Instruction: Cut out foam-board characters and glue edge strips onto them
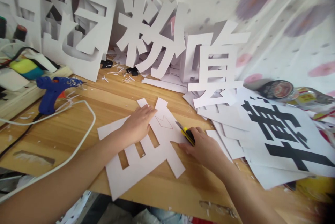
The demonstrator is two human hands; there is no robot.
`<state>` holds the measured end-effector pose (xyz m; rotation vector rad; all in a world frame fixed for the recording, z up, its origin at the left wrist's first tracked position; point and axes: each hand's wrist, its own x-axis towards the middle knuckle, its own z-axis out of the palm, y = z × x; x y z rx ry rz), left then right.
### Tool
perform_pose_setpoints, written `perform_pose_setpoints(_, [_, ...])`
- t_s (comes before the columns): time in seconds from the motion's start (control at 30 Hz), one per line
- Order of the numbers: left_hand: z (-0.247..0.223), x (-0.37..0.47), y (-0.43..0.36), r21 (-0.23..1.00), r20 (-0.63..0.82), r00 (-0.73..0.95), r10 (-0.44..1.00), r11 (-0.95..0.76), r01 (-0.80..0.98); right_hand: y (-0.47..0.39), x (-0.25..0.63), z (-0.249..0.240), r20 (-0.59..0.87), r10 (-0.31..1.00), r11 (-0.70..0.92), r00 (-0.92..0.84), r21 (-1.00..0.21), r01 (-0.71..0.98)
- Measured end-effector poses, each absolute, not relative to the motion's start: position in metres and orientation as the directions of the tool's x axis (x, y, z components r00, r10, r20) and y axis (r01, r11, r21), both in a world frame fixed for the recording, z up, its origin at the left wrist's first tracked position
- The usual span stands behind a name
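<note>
A white board cut-out of a character lies on the wooden table, with rectangular openings cut through it. On its upper part a small zigzag shape is drawn in thin lines. My left hand lies across the cut-out with its fingers stretched out, pressing on its upper edge. In my right hand is a yellow and black utility knife, gripped by its handle. Its blade points up and left over the right edge of the cut-out, near the drawn lines. Whether the tip touches the board, I cannot tell.
A blue glue gun stands at left beside a white cable. Raised white characters and another stand behind. Printed sheets pile up at right. Paper scraps litter the wooden table.
</note>
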<state>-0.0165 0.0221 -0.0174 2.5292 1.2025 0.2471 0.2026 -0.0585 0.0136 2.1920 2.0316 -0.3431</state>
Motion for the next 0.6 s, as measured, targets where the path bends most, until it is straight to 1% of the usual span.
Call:
perform_pose_setpoints(0.13, [-0.017, -0.016, 0.024, 0.422, -0.093, 0.704, 0.704, -0.612, 0.668, -0.086, 0.19, 0.017, -0.335, 0.94, 0.008, -0.063, -0.162, 0.987])
perform_pose_setpoints(0.2, [-0.012, -0.019, 0.025, 0.465, -0.133, 0.745, 0.654, -0.623, 0.63, -0.095, 0.189, 0.019, -0.365, 0.925, 0.042, -0.104, -0.174, 0.984])
perform_pose_setpoints(0.27, [-0.007, -0.022, 0.025, 0.486, -0.154, 0.781, 0.606, -0.641, 0.594, -0.099, 0.19, 0.02, -0.355, 0.929, 0.05, -0.103, -0.156, 0.987])
perform_pose_setpoints(0.37, [-0.008, -0.024, 0.024, 0.48, -0.121, 0.813, 0.57, -0.683, 0.551, -0.092, 0.193, 0.02, -0.313, 0.942, 0.067, -0.121, -0.18, 0.981])
perform_pose_setpoints(0.47, [-0.016, -0.023, 0.025, 0.468, -0.072, 0.822, 0.565, -0.708, 0.528, -0.078, 0.193, 0.017, -0.286, 0.935, 0.152, -0.211, -0.216, 0.964])
perform_pose_setpoints(0.6, [-0.025, -0.02, 0.027, 0.463, -0.083, 0.828, 0.554, -0.714, 0.524, -0.065, 0.192, 0.011, -0.288, 0.92, 0.222, -0.266, -0.177, 0.959])
